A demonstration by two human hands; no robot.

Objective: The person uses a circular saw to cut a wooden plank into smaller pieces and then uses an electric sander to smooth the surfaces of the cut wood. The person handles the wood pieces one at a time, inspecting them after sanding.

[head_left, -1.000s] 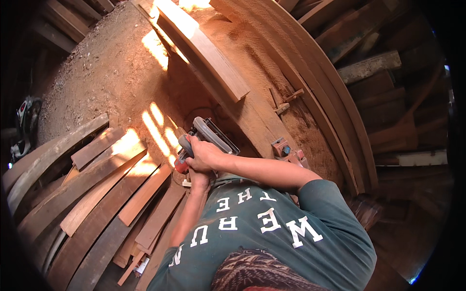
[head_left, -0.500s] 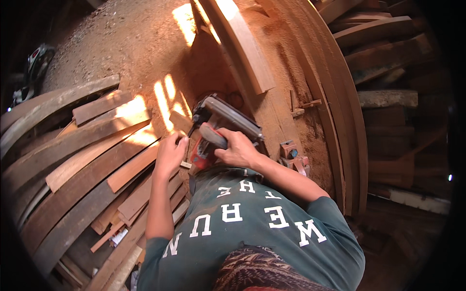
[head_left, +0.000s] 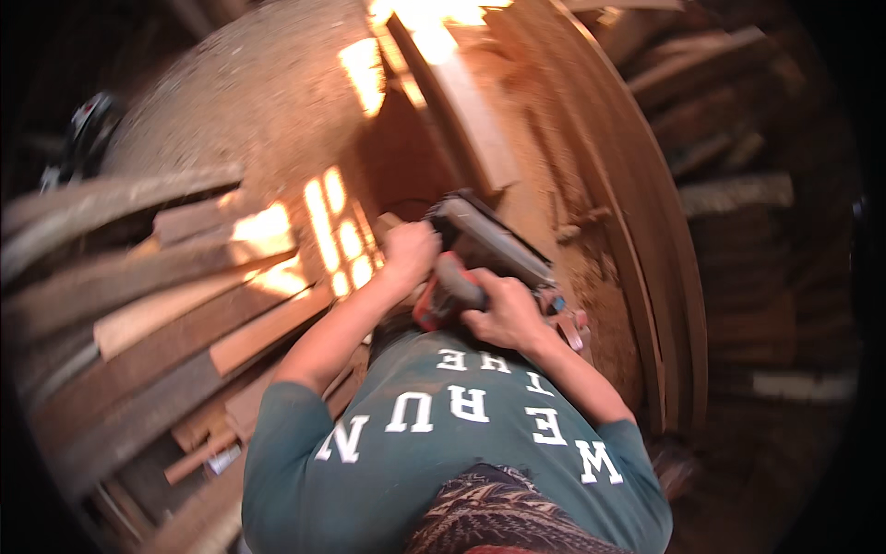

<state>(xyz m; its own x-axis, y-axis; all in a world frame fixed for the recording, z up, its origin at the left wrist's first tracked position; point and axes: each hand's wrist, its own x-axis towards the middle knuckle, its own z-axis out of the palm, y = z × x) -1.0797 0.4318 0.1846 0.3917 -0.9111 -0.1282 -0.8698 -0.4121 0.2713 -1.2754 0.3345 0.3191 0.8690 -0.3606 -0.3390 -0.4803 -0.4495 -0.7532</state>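
My right hand is wrapped round the grey handle of a red-and-grey power tool held just in front of my shirt. A long grey bar with dark ends runs along the tool's far side; its exact kind I cannot make out. My left hand is closed, fingers curled, against the tool's left end beside the dark tip of the bar. What those fingers hold is hidden and blurred. Just beyond my left knuckles shows the end of a small wood block.
Stacked planks lie to the left. Ahead, a pale wood beam rests on a sawdust-covered surface. A red clamp-like fitting sits right of the tool. Long curved boards and more timber fill the right side.
My left hand has moved right and forward, from left of the tool to its end. The tool and right hand have shifted right and slightly nearer in the picture; the view has swung a little.
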